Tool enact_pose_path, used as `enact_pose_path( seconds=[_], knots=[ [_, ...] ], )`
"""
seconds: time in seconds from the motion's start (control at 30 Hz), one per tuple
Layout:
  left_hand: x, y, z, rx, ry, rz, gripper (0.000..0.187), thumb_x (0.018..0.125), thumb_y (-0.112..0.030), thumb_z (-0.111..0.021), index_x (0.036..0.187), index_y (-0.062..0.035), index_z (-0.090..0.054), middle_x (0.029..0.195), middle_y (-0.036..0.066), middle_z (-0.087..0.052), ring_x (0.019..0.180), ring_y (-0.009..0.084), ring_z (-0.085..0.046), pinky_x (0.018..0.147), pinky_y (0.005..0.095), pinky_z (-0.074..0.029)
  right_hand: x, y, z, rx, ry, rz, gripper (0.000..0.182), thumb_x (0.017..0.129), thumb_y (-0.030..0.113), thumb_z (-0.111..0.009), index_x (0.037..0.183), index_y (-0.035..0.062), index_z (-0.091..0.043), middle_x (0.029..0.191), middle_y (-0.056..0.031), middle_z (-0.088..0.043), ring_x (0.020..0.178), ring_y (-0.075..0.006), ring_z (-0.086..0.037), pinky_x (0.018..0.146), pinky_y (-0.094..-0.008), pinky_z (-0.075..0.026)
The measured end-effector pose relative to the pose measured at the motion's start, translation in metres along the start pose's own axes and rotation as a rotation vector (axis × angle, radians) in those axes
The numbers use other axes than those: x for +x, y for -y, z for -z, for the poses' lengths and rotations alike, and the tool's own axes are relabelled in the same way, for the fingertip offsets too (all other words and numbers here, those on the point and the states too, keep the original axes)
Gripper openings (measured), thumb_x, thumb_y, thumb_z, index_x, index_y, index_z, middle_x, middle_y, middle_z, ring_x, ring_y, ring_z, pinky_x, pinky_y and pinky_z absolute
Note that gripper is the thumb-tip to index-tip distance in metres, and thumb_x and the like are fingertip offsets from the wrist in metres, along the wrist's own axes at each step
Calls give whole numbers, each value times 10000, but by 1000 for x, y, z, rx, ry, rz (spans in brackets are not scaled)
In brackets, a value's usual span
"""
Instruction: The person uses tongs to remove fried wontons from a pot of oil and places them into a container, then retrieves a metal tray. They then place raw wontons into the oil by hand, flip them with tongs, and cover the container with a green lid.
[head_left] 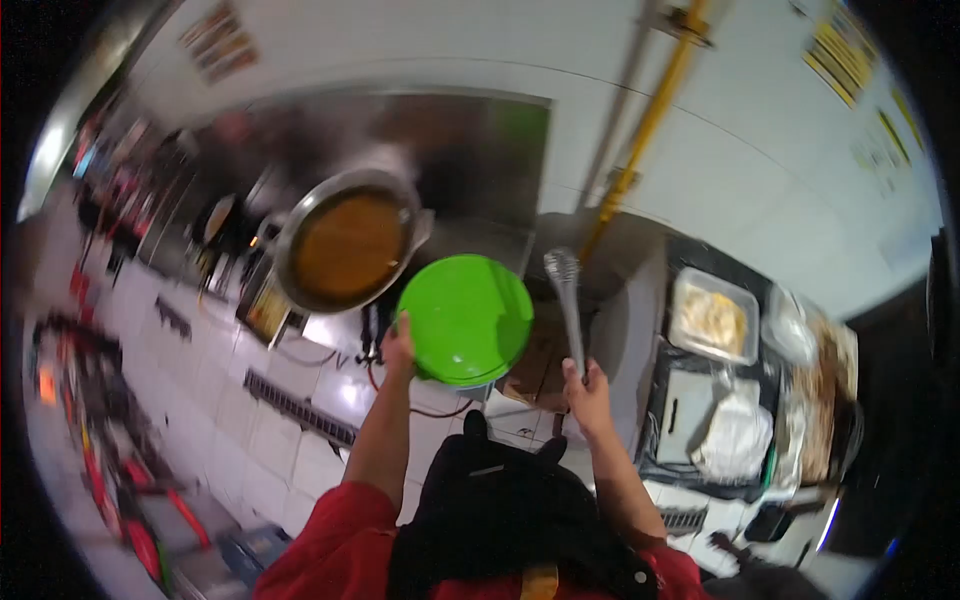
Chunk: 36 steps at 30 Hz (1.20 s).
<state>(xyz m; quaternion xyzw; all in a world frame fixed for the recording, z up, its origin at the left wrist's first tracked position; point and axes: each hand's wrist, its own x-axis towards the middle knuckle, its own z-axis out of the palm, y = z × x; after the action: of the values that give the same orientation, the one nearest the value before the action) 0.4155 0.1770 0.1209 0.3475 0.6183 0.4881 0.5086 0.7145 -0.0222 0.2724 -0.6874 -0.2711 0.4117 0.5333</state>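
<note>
We log the left hand [398, 348] at the left edge of a green round lid [466, 318], centre of the frame: the thumb lies along the rim, pinching it against fingers we take to be underneath, as they are hidden. A pale strip shows below the lid's lower edge; we cannot tell whether it belongs to a container.

The right hand [587, 394], right of centre, is wrapped around the lower handle of a wire whisk [565, 275], its head pointing up the frame; the individual wires blur together.

Upper left of centre we note a two-handled metal pot [340, 182] holding brown liquid [350, 245], its lower right side near the lid. What lies beneath the pot is mostly hidden.

At right, a clear plastic tub [715, 353] holds pale yellowish food [708, 318], too blurred to identify. Below it sits a crumpled white bag [737, 437], contents unseen. The far left is smeared, and the dark lens border cuts off the corners
</note>
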Motion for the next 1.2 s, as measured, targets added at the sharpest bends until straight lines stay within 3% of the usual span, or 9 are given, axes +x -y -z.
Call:
enact_pose_path(
  seconds=[0.07,0.2,0.27,0.47,0.53,0.63,0.87,0.93,1.2],
  knots=[
    [6,17,8,198,-209,32,690,876,-574,-587,1108,75,-625,942,131,-670,819,191,-617,751,302,-483,31,-7,-18,-25,39,-43,307,946,282,-602,763,66,-483,617,2,-504,481,-57,-423,436,-235,-325],
    [-10,-13,9,141,-122,64,739,858,-598,-590,1105,98,-623,1022,173,-659,926,228,-607,833,330,-462,109,-27,-55,-197,94,137,397,924,371,-614,834,-8,-536,579,-65,-535,514,-160,-545,490,-331,-431],
    [0,-5,14,81,-32,149,741,872,-616,-563,1179,58,-597,1072,115,-642,954,193,-594,855,309,-445,145,-36,-76,-459,-40,334,450,889,403,-644,773,-18,-532,575,-126,-557,513,-268,-577,517,-402,-453],
    [-9,-27,12,158,-57,138,642,872,-585,-589,954,45,-682,808,73,-656,763,148,-586,712,297,-458,197,-52,-117,-574,-44,342,515,842,453,-693,706,-18,-537,603,-180,-576,551,-363,-600,530,-439,-447],
    [-9,-25,14,148,-67,138,615,879,-572,-591,906,34,-688,755,49,-643,716,127,-569,676,289,-452,200,-62,-117,-557,-31,328,490,847,430,-700,735,-18,-539,582,-140,-544,499,-316,-551,501,-425,-422],
    [-8,-20,13,67,5,167,518,914,-472,-609,723,9,-596,636,-18,-507,616,65,-428,549,267,-357,192,-53,-113,-483,14,282,425,878,380,-687,763,22,-491,631,-22,-443,606,-117,-397,555,-337,-376],
    [-11,-5,17,26,71,140,521,912,-454,-618,657,-13,-509,599,-32,-419,583,60,-366,499,278,-304,199,-68,-102,-14,133,45,301,871,247,-717,779,108,-466,729,54,-387,661,-87,-386,594,-285,-364],
    [-7,-5,20,118,141,218,492,933,-475,-577,856,9,-614,753,42,-608,684,104,-539,610,293,-435,200,-65,-109,-29,132,52,288,872,229,-714,788,106,-467,741,50,-416,679,-86,-413,604,-283,-378],
    [-15,-44,24,424,70,63,447,924,-442,-582,940,5,-589,727,117,-599,658,207,-560,600,358,-446,181,-42,-110,-196,21,-2,393,885,322,-698,1013,-12,-536,835,-2,-510,764,-115,-484,699,-298,-421]
  ],
)
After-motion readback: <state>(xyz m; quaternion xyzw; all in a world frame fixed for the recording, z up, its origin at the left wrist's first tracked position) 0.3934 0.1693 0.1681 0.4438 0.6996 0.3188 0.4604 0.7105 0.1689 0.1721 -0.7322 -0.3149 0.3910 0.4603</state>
